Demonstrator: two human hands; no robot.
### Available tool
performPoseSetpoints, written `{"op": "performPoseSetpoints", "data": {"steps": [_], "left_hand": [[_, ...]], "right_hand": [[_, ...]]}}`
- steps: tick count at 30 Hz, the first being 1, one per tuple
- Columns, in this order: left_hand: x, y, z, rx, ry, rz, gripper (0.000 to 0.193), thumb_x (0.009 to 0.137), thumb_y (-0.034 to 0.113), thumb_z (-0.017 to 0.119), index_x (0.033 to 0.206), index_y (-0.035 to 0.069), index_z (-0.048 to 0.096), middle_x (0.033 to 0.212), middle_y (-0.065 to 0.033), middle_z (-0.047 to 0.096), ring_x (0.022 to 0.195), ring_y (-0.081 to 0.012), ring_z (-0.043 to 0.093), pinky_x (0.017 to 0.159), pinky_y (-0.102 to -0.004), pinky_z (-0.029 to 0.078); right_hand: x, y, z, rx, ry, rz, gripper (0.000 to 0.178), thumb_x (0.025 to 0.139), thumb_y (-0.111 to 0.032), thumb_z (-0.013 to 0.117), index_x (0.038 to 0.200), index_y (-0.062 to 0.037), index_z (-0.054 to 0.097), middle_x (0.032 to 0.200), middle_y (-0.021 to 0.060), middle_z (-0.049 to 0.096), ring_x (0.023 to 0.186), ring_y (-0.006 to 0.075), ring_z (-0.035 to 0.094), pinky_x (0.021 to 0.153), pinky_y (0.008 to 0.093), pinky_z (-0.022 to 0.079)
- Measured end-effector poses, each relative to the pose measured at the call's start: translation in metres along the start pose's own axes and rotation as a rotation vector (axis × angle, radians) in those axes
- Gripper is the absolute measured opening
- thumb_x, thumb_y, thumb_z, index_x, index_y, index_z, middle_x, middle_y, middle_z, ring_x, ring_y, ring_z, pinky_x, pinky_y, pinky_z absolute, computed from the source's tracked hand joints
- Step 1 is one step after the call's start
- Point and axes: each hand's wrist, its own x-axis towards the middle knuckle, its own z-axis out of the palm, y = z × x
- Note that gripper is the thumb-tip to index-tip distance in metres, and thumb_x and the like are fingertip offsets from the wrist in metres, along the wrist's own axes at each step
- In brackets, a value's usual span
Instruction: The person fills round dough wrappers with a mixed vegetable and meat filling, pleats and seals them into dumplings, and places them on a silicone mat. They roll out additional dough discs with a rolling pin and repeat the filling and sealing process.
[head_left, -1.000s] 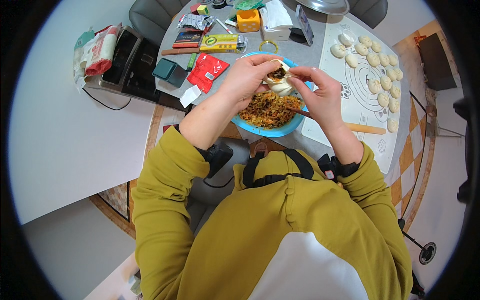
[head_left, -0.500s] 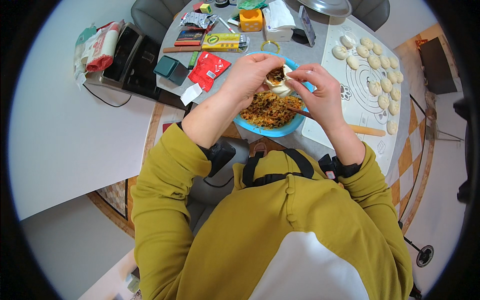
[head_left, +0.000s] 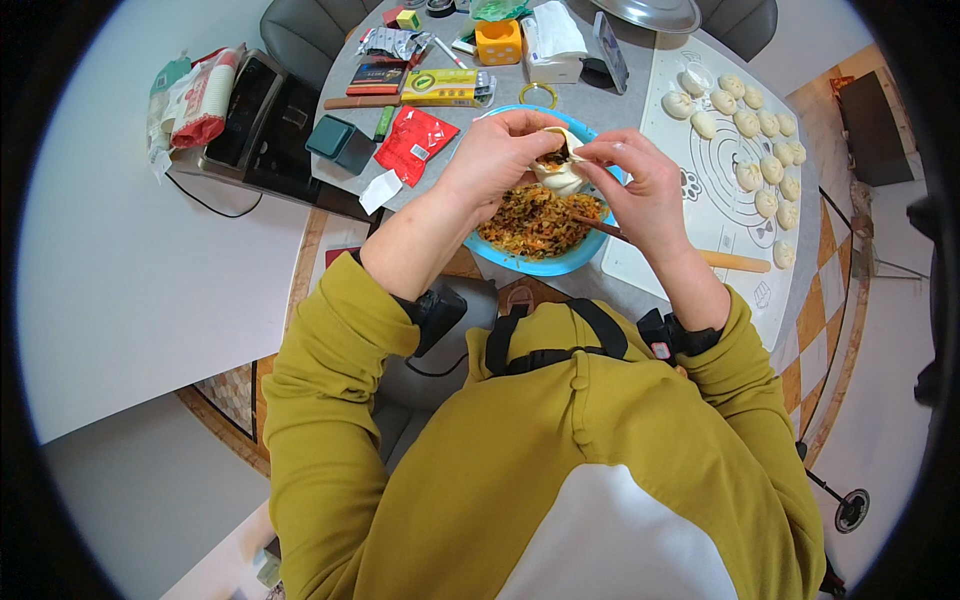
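Observation:
Between my hands is a partly pleated stuffed bun [head_left: 562, 178], its white dough wrapper gathered around dark filling that shows through the gap at the top. My left hand [head_left: 497, 160] cups it from the left, thumb at the opening. On the other side my right hand [head_left: 642, 180] pinches the wrapper's edge between thumb and fingers. Below them sits a light blue bowl [head_left: 545, 267] of chopped vegetable filling [head_left: 535, 222]. A brown stick-like utensil [head_left: 598, 226] leans in the filling, its far part hidden behind my right hand.
On the right, a white mat [head_left: 640, 262] carries several shaped buns [head_left: 748, 122] and a rolling pin [head_left: 735, 261]. To the left are a red packet [head_left: 416, 145], a dark green box [head_left: 341, 144] and a yellow box [head_left: 440, 87]. Tissues [head_left: 556, 45] and a propped phone [head_left: 610, 52] stand behind.
My left thumb and fingers have shifted slightly around the bun, and its opening looks a little narrower. My right hand stays pinched at the wrapper's edge.

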Motion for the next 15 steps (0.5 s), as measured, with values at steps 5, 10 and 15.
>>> {"op": "performPoseSetpoints", "data": {"steps": [5, 10, 15], "left_hand": [[0.000, 0.004, -0.002, 0.275, -0.028, 0.068, 0.021, 0.091, 0.018, 0.072, 0.106, 0.004, 0.072, 0.097, -0.0032, 0.071, 0.086, -0.0091, 0.065, 0.073, -0.0254, 0.053], [0.000, 0.014, -0.007, 0.591, -0.143, 0.170, 0.030, 0.090, 0.017, 0.073, 0.116, 0.002, 0.069, 0.096, -0.0019, 0.071, 0.084, -0.0061, 0.063, 0.073, -0.0238, 0.051], [-0.001, 0.015, -0.006, 0.308, -0.064, 0.103, 0.038, 0.091, 0.015, 0.071, 0.126, 0.002, 0.064, 0.097, -0.0021, 0.070, 0.087, -0.0071, 0.064, 0.080, -0.0244, 0.052]], "right_hand": [[0.006, -0.003, -0.005, -0.017, -0.105, -0.186, 0.017, 0.080, -0.007, 0.080, 0.095, -0.0077, 0.074, 0.092, 0.0064, 0.070, 0.080, 0.0249, 0.069, 0.070, 0.0325, 0.056], [0.014, -0.005, -0.009, -0.047, -0.117, -0.267, 0.016, 0.079, -0.007, 0.080, 0.094, -0.0082, 0.075, 0.099, 0.0062, 0.073, 0.085, 0.0251, 0.070, 0.074, 0.0332, 0.057], [0.011, -0.001, 0.000, 0.087, -0.095, -0.025, 0.014, 0.077, -0.009, 0.081, 0.090, -0.0068, 0.077, 0.097, 0.0084, 0.076, 0.085, 0.0246, 0.072, 0.075, 0.0324, 0.058]]}}
